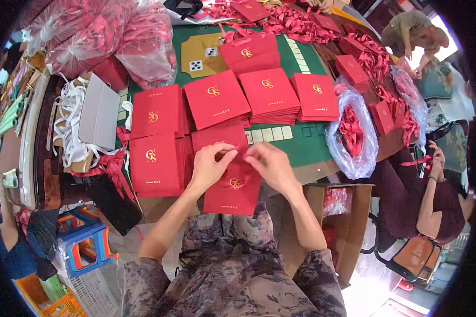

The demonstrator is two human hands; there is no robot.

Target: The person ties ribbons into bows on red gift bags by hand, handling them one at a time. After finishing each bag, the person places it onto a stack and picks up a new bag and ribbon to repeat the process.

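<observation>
A flat red paper bag with a gold monogram lies at the table's near edge, in front of my body. Above its top edge, my left hand is closed, thumb and forefinger pinched together. My right hand is closed in a pinch just to the right. What lies between the fingertips is red and too small to make out; it may be ribbon. Right behind my hands lies another red bag, partly covered. Stacks of matching bags stand left and behind.
A white box with white ribbons stands at left, below clear plastic sacks of red items. Loose red ribbons heap at the back. A plastic bag of ribbon sits right, above a cardboard box. Other people sit at the right.
</observation>
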